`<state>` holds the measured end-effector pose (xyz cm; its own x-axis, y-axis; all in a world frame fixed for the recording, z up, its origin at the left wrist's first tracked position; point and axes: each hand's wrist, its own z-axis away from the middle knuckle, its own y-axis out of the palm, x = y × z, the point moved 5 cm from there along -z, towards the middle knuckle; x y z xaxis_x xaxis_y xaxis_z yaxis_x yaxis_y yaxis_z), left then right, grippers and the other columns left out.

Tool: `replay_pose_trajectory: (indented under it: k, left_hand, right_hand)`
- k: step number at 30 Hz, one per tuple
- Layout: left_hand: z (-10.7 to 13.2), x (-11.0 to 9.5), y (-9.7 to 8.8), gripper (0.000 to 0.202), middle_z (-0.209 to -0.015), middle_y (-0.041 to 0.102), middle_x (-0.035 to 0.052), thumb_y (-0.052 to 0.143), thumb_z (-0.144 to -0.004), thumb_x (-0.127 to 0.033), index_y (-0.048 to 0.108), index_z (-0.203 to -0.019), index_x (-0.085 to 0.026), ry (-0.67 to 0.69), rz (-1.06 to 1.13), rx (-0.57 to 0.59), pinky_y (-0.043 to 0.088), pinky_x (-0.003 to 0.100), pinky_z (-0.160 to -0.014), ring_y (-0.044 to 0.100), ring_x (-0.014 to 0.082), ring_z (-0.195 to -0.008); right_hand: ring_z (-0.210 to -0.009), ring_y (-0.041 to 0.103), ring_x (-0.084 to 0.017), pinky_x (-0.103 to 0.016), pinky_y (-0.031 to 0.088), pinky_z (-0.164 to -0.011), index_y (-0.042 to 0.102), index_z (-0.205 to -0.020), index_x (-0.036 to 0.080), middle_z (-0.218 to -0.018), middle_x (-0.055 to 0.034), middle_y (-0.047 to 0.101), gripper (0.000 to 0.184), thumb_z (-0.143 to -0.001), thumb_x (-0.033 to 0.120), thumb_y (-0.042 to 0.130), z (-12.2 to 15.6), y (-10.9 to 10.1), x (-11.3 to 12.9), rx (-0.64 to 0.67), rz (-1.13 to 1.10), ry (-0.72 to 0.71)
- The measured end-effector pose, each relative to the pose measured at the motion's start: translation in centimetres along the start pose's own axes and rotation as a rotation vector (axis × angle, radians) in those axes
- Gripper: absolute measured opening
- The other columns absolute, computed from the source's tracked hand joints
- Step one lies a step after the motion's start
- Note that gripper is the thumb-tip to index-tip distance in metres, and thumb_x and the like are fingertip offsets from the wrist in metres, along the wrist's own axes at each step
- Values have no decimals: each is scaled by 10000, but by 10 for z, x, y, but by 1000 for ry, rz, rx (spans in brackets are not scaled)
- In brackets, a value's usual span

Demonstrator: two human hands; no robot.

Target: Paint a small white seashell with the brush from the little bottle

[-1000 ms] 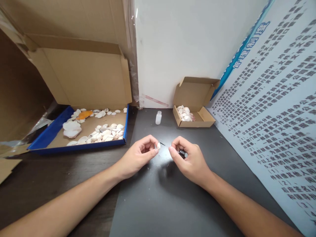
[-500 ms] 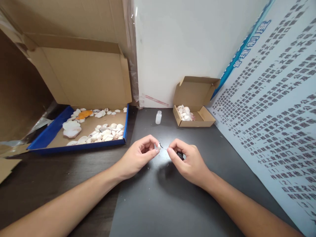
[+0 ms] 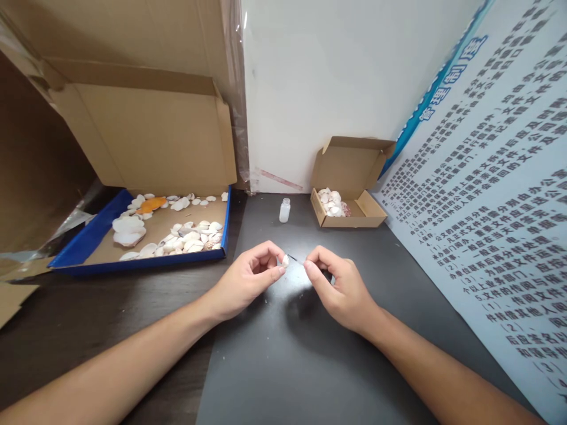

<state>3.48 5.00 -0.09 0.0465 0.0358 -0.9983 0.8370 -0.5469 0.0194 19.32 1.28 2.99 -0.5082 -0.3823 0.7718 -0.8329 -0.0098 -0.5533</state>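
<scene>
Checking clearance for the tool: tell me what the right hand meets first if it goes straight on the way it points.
The right hand points left, its thin dark tool aimed at the small white shell pinched in the left hand. It would likely meet that shell first; the tip looks almost touching it, though depth is unclear.

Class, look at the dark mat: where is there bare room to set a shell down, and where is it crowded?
Bare: the mat between the forearms, and the strip between bottle and hands. Crowded: the tray of shells and the small box.
</scene>
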Motion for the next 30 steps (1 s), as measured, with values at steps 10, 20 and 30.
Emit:
replay_pose_trajectory:
  k: [10,20,30]
  left_hand:
    - [-2,-3,0,231,-583,406,-88,719,-816,-360,568,-801,-186,-17,44,-47,270,232,-520,324,69,-507]
    - [-1,-2,2,224,-582,406,-86,699,-833,-365,572,-801,-184,-11,35,-11,251,227,-504,298,66,-500]
    - [1,-1,1,244,-609,376,-80,681,-851,-401,562,-831,-189,-2,-51,-20,248,231,-517,307,80,-535]
  right_hand:
    - [-512,370,-97,-234,296,-511,424,-703,215,-568,66,398,225,-924,212,463,3,0,1,23,-34,-23]
    - [-524,363,-92,-231,290,-516,424,-674,207,-572,64,397,227,-894,186,475,2,2,1,80,-36,-14]
    - [-553,418,-103,-229,332,-532,478,-746,208,-613,53,456,177,-919,244,492,2,2,-2,27,-13,0]
